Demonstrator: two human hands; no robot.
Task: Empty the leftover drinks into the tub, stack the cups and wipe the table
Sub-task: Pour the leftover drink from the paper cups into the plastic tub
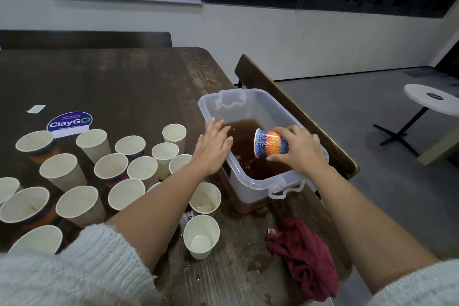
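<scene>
Cup [270, 143] tipped on its side over the tub [250, 182], mouth aimed down and left so whatever is left runs into the brown liquid already pooled inside. The right hand [301, 150] wraps its base end, fingers curled over the top and thumb underneath, wrist cocked and forearm reaching in from the near right. No clear stream shows at the rim, so the cup may be nearly drained; hard to say from this angle.

The left hand [213, 146] lies flat on the tub's near-left rim, fingers straight and together, holding nothing, most likely steadying the tub against the pour.

The tub sits at the right edge of the table [139, 82], within easy reach of the upright cups [111, 169] crowded to its left, none stacked yet. The red cloth [303, 256] lies crumpled near the front edge, beside wet marks on the wood, waiting for the wipe.
</scene>
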